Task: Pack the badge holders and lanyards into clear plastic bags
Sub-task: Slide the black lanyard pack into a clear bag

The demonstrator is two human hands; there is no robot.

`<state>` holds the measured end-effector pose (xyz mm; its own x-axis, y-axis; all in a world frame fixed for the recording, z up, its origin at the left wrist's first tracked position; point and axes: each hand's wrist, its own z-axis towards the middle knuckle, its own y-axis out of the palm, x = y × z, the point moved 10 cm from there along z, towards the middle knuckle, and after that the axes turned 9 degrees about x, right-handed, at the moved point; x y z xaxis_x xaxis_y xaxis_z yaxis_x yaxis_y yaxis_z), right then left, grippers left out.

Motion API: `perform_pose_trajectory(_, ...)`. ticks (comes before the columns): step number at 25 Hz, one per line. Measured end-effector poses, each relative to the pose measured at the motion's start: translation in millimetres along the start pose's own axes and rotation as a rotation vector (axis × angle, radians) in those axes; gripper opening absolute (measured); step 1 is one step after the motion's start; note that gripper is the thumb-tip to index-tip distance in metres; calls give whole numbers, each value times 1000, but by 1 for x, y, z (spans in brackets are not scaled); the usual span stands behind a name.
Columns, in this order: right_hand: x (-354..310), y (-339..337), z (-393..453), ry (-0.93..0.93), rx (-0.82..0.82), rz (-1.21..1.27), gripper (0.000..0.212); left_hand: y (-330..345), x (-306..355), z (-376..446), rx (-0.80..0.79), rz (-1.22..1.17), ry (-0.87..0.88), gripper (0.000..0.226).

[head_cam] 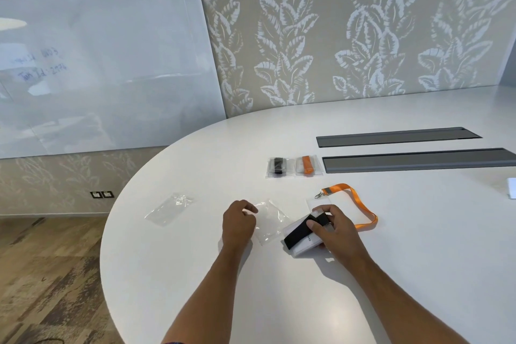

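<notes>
My right hand (333, 227) grips a badge holder (305, 246) with a folded black lanyard (297, 234) pressed on top of it by the thumb. My left hand (238, 222) pinches the edge of an empty clear plastic bag (269, 222) lying just left of the holder. An orange lanyard (363, 207) clipped to another clear badge holder (314, 202) lies behind my right hand. A second empty clear bag (167, 209) lies at the left. Two filled bags sit further back, one with a black lanyard (277, 166), one with an orange lanyard (307, 166).
The round white table (279, 288) has two dark grey cable trays (418, 160) set into it at the back right. A small white object (512, 188) sits at the right edge. A whiteboard (97, 64) leans on the patterned wall; wood floor lies to the left.
</notes>
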<state>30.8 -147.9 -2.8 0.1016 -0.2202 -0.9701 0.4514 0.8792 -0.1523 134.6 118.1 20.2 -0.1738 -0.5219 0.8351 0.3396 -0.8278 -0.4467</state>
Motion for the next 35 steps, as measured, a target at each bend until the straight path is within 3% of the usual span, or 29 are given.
perform_pose_trajectory(3, 1, 0, 1, 6, -2, 10, 25, -14, -12, -8, 161, 61, -92, 37)
perform_pose_trajectory(6, 2, 0, 1, 4, 3, 18, 25, -14, 11, -28, 257, 132, 152, 23)
perform_pose_trajectory(8, 2, -1, 2, 1, 13, 9, 25, 3, 30, -41, 166, 183, 370, 13)
perform_pose_trajectory(10, 3, -2, 2, -7, 24, -10, 25, 22, 34, -51, 9, 244, 458, 20)
perform_pose_trajectory(16, 4, -6, 4, -16, 69, -60, 25, 37, 27, -61, -122, 250, 450, 15)
perform_pose_trajectory(25, 1, 1, 3, -16, 46, -52, 28, 39, 23, -53, -81, 207, 315, 18)
perform_pose_trajectory(29, 1, -4, 1, 0, 182, 66, 34, 37, 15, -43, -70, 119, 175, 20)
perform_pose_trajectory(35, 1, -5, 0, 2, 269, 113, 40, 50, 21, -45, -123, 215, 258, 21)
